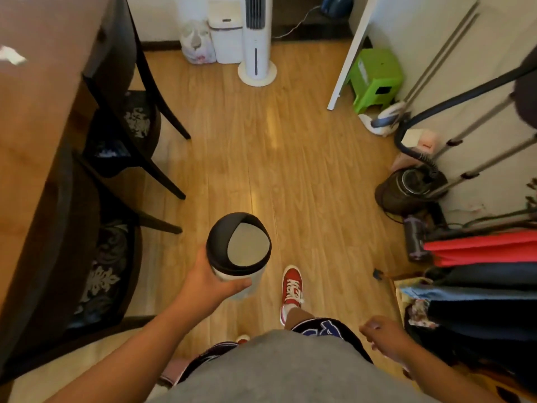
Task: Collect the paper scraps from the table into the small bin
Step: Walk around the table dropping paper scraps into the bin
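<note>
My left hand (210,282) grips a small white bin (239,248) with a black swing lid, held upright above the wooden floor in front of me. A white paper scrap (11,55) lies on the brown wooden table (32,117) at the far left. My right hand (383,335) hangs at my right side with its fingers curled loosely and nothing in it. My red shoe is under the bin's right side.
Two dark chairs (122,132) stand tucked along the table's right edge. A white tower fan (257,39) and white pedal bin (225,39) stand at the far wall. A green stool (374,77), a garment steamer (412,187) and hanging clothes (482,257) line the right side.
</note>
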The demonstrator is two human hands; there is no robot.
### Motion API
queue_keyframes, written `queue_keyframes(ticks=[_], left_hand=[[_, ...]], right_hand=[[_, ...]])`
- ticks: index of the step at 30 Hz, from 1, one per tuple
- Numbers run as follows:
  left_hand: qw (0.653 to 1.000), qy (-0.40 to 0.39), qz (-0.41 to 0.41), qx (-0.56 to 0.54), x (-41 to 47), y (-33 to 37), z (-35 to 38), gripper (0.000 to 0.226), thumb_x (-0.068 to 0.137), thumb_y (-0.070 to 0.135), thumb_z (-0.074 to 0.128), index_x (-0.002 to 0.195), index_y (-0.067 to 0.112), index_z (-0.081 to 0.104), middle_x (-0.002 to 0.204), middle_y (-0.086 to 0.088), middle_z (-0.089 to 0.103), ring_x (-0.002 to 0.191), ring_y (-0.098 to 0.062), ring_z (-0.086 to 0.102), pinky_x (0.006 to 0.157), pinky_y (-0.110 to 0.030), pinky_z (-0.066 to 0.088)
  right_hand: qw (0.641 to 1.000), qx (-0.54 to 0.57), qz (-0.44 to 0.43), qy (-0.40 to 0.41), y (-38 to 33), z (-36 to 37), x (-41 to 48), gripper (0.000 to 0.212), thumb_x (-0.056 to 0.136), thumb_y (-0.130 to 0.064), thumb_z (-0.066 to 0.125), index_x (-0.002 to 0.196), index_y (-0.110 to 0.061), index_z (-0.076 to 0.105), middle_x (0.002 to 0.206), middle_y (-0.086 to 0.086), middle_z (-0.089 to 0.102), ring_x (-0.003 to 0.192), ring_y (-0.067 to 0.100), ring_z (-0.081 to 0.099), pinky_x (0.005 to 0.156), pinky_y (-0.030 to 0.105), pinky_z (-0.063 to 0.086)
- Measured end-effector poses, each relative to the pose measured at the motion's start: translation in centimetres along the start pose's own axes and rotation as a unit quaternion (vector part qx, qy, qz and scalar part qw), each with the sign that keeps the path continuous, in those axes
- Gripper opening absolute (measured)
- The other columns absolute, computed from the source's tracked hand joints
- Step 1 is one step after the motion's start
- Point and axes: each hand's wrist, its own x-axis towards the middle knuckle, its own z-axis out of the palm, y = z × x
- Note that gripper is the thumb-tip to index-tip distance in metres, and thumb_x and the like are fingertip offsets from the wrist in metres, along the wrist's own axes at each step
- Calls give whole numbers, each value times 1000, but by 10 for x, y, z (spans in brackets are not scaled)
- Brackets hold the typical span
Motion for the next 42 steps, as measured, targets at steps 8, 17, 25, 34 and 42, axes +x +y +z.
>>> queue_keyframes(ticks=[8,17,25,34,42], left_hand=[[988,130,-74,-44,51,23,-19,98,51,51,95,120,77,31,120,46,52,112,20,53,85,-19,49],[928,276,-217,-123,47,-11,-77,124,38,60,91,145,36,34,132,8,56,123,-20,57,103,-44,47],[911,298,-225,-175,131,-11,-144,118,37,52,93,139,43,32,132,9,57,120,-17,57,103,-43,47],[951,237,-137,-146,256,38,-215,119,42,68,91,137,55,21,122,34,48,105,13,51,87,-10,42],[930,319,-91,-159,331,72,-285,105,60,28,97,139,52,33,124,39,53,117,11,55,82,-14,55]], right_hand=[[980,-154,-123,-30,-161,-86,78,23,89,-32,63,89,-9,65,78,3,66,73,19,64,67,32,50],[922,-262,-271,-85,-413,-58,104,24,91,-29,62,94,-6,67,86,10,67,83,28,67,73,35,51],[909,-284,-288,-101,-560,-33,108,25,92,-31,61,98,-7,66,91,7,66,81,22,63,71,32,48],[921,-313,-228,-45,-624,-75,141,21,92,-31,63,93,-10,64,93,13,70,79,25,64,80,38,53],[892,-343,-286,-70,-739,-90,142,18,93,-33,61,98,-17,66,91,1,70,83,16,68,68,26,50]])
